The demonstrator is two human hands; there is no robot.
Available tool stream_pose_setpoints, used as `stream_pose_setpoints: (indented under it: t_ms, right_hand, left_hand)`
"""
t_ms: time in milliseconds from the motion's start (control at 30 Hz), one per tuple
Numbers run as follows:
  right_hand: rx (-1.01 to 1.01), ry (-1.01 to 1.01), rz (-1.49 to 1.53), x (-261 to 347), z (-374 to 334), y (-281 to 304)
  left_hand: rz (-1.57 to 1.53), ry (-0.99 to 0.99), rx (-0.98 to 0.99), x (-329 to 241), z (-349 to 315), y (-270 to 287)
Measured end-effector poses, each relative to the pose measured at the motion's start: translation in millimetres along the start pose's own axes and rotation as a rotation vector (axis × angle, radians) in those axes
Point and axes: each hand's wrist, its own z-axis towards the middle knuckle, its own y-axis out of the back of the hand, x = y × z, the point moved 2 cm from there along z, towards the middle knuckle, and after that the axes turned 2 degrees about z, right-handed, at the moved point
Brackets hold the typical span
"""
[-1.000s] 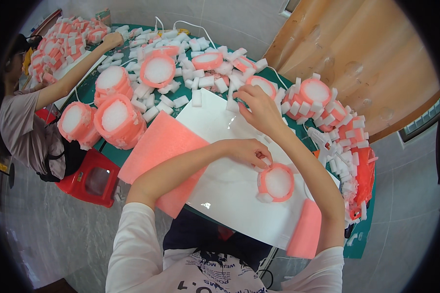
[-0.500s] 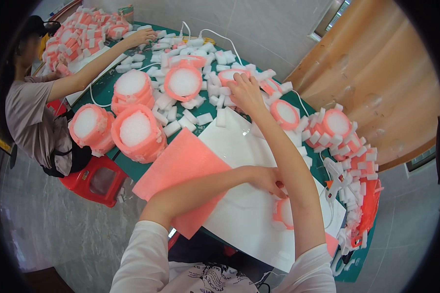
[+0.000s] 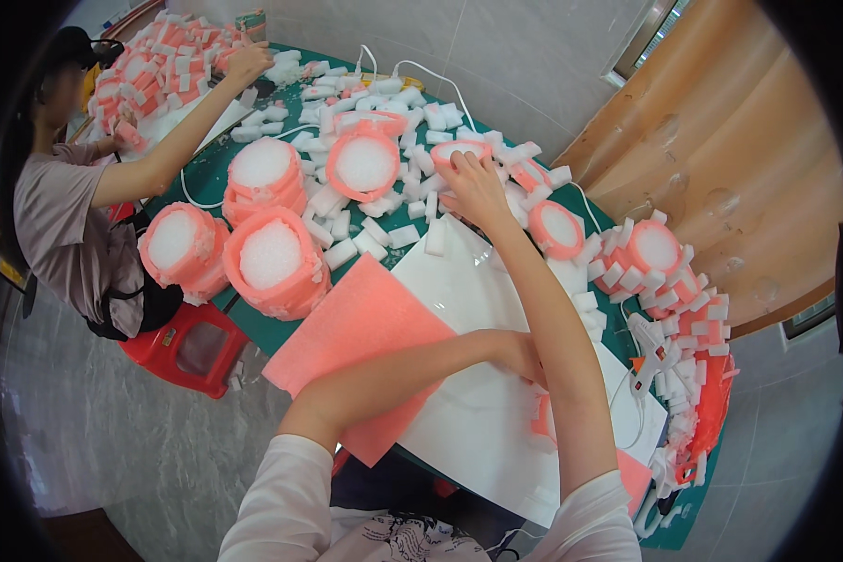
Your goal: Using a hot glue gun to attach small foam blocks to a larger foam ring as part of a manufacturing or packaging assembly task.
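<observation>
My right hand reaches across the table, its fingers bent and closed at the near edge of a white foam disc with a pink foam rim. Under my right forearm passes my left hand, its fingers mostly hidden by that forearm. Just below it, a smaller pink foam piece shows partly on the white board. A flat pink foam sheet lies under my left forearm, overlapping the board.
Stacked pink-rimmed foam rounds stand at left among loose white foam blocks. A glue gun with a cord lies at right beside block-covered pink pieces. A co-worker works at far left near a red stool.
My left hand has shifted further behind my right forearm, hiding its fingers. My right hand stays at the same foam disc. The co-worker's outstretched hand has moved left.
</observation>
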Motion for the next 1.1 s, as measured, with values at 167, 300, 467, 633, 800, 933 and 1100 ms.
stream_pose_setpoints:
  t_ms: [167, 300, 467, 633, 800, 933, 1100]
  right_hand:
    - [0.104, -0.056, -0.028, 2.5, 5.6, -18.4]
    - [0.014, -0.052, 0.032, 5.0, 12.9, -17.7]
    - [0.077, -0.433, 0.643, -11.2, 16.7, 26.3]
    - [-0.033, -0.922, 2.051, -24.1, -9.5, 73.7]
    - [-0.113, -0.798, 2.216, -15.5, -44.0, 126.8]
    - [-0.099, -0.818, 2.123, -2.5, -70.3, 175.7]
    - [-0.174, -0.84, 2.033, -7.6, -112.7, 203.8]
  left_hand:
    - [0.068, -0.077, -0.033, 3.6, 3.8, -4.0]
    - [0.069, -0.133, -0.047, 11.4, 9.0, -5.4]
    - [0.084, -0.262, -0.041, 13.3, 9.4, -5.5]
    - [0.227, -0.309, -0.031, 8.1, 7.9, -4.3]
    - [0.192, -0.358, -0.047, 12.1, 9.8, -2.8]
    - [0.21, -0.254, -0.031, -4.2, 4.2, -2.6]
    - [0.499, -0.446, -0.434, -15.2, -4.5, 10.1]
